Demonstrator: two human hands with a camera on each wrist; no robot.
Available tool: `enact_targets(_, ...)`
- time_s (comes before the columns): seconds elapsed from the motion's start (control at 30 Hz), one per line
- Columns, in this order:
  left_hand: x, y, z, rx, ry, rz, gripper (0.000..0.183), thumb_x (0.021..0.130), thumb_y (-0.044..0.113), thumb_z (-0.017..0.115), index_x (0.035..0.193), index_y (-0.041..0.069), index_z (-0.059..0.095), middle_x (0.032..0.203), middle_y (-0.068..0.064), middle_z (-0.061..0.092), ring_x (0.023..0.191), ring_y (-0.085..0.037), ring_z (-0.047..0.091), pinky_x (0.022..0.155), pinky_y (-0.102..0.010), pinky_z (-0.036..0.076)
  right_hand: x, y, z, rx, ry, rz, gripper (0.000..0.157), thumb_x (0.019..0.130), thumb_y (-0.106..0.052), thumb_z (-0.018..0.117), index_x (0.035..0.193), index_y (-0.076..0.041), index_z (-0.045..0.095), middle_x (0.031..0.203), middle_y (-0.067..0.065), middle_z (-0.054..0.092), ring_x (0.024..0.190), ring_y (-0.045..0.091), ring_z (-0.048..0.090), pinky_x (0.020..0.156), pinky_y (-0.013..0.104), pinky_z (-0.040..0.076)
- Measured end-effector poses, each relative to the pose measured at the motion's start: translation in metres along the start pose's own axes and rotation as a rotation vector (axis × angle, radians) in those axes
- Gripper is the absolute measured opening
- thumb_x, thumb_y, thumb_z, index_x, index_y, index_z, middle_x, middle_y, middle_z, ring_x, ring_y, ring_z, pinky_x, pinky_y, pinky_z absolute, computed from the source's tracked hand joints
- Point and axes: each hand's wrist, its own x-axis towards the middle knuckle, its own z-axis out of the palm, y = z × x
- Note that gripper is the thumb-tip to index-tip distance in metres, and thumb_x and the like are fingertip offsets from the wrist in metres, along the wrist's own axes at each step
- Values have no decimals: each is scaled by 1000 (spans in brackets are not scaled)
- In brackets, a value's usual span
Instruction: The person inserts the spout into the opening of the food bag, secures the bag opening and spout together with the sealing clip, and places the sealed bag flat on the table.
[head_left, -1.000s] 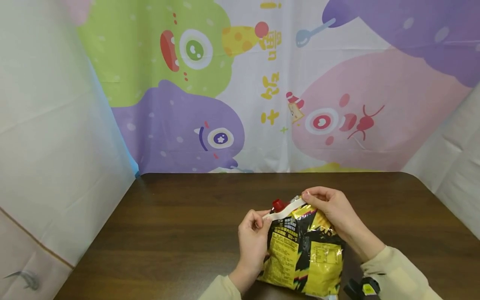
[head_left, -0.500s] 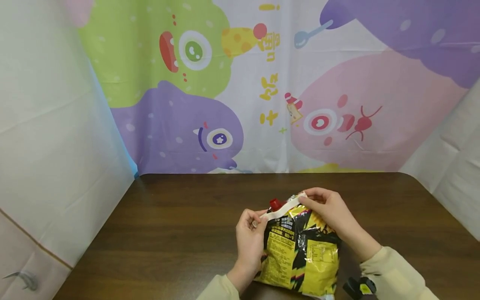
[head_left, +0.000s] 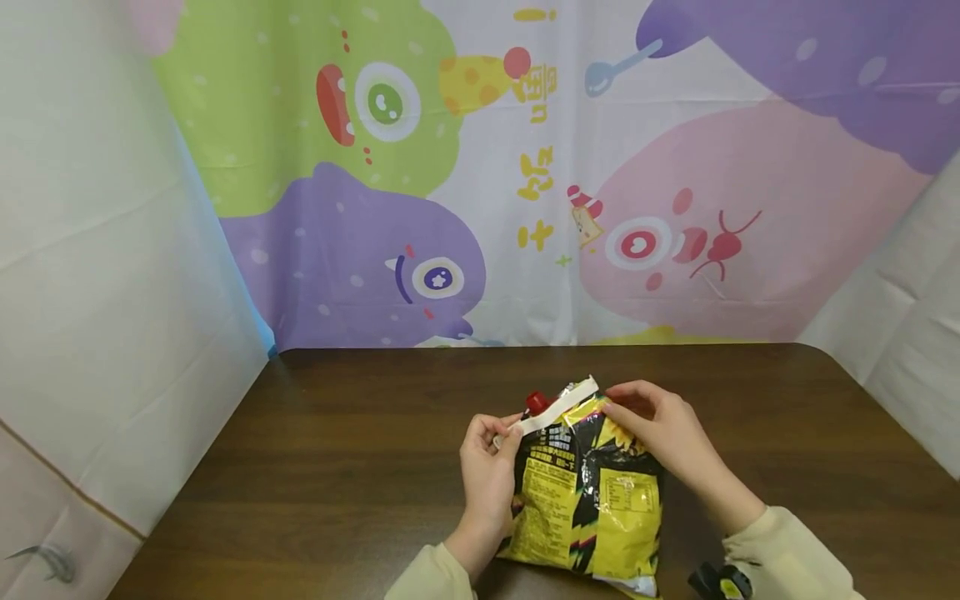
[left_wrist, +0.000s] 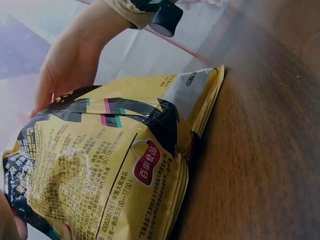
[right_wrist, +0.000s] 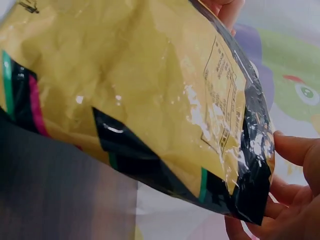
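A yellow and black snack bag [head_left: 543, 508] stands tilted on the table in the head view, its printed back facing me. Along its top edge runs a white bag clip [head_left: 558, 407] with a red spout [head_left: 536, 403] behind it. My left hand [head_left: 486, 479] pinches the clip's left end between thumb and fingers. At the bag's upper right edge, my right hand [head_left: 671, 429] holds the film just below the clip's free right end. The right wrist view shows the thumb and fingers of that hand [right_wrist: 300, 180] at the bag's dark edge, some fingers behind it.
Around the bag lies the dark brown tabletop [head_left: 337, 467]. A cartoon-printed curtain [head_left: 517, 208] hangs behind its far edge, with a white curtain [head_left: 112, 208] on the left. A black wrist device [head_left: 723, 581] sits at the right sleeve.
The bag, clip and left hand have shifted slightly left. My right hand has slid off the clip's right end down to the bag's upper right edge.
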Motion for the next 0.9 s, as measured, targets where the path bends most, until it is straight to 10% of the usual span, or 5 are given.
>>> enact_targets(0.5,1,-4,-3,11,16,32,16,77,0,56,77,5,40,92,-11,61,87,-20,56,72,-26,44,-13,17,0,-7,36,39,40,81,-43,51,106,-12,56,99,5,59,87,19,55,71,34,43)
enact_targets(0.9,7,-18,-6,5,-1,129,16,78,3,57,78,7,42,92,-11,61,86,-20,55,69,-26,43,-22,22,8,69,-147,227,71,78,-53,48,128,-7,28,130,19,30,118,36,27,88,52,27)
